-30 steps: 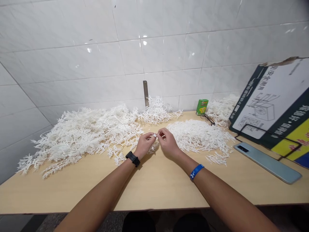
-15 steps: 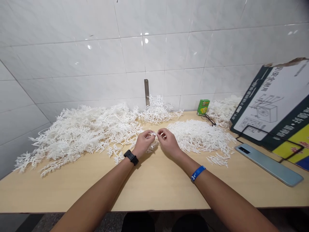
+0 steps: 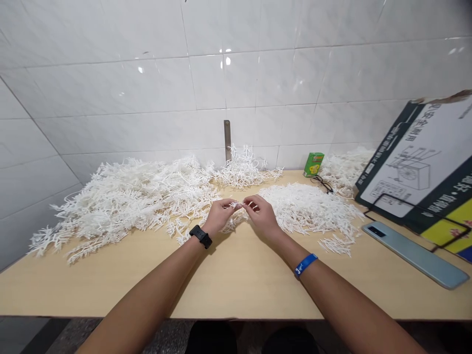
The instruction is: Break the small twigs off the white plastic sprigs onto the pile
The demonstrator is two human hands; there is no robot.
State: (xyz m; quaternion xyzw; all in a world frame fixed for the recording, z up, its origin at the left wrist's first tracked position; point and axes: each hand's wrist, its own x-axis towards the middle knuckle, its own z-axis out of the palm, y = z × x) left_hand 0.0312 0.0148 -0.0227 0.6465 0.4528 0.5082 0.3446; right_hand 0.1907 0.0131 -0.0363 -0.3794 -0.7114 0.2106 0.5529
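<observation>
Both hands meet above the middle of the table. My left hand (image 3: 220, 215), with a black band on its wrist, pinches a small white branched plastic piece (image 3: 233, 203). The fingertips of my right hand (image 3: 261, 214), which has a blue wristband, are pressed together at the right end of that piece; what exactly they grip is too small to make out. A large heap of white branched plastic pieces (image 3: 129, 199) spreads to the left. On the right lies a flatter pile of short white plastic pieces (image 3: 309, 209), close to my right hand. A few white bits lie beneath the hands.
A smaller white tangle (image 3: 245, 169) lies at the back near a metal strip (image 3: 227, 140) against the tiled wall. Toward the right are a green box (image 3: 313, 164), a black cord (image 3: 323, 185), more white pieces (image 3: 344, 169), a phone (image 3: 416, 255) and a leaning printed carton (image 3: 413, 162).
The view has shifted slightly, so everything sits a little further right. My hands stay together at the same spot, with the fingertips slightly closer around the white piece.
</observation>
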